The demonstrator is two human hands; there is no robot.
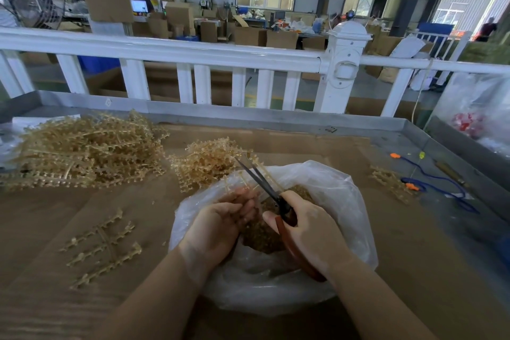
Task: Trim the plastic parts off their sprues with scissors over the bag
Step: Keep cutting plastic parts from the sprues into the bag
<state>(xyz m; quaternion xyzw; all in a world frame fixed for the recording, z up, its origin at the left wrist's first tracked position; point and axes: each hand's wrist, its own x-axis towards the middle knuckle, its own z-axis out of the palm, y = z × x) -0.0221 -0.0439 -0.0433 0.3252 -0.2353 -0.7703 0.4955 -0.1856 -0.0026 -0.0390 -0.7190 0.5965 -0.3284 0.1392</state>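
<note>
A clear plastic bag (339,190) lies open on the table, with a heap of small amber trimmed parts (259,232) inside. Above it my left hand (220,223) holds a translucent amber sprue (234,181) that points away from me. My right hand (309,226) grips red-handled scissors (265,182); the dark blades are slightly apart and lie along the sprue's right side. A single sprue (103,246) lies flat on the table at the left.
Two heaps of amber sprues sit behind the bag, a large one (85,149) at the left and a smaller one (209,160) in the middle. Another sprue (392,182), a blue cord with orange tabs (430,182) and a white fence (193,55) are at the right and back.
</note>
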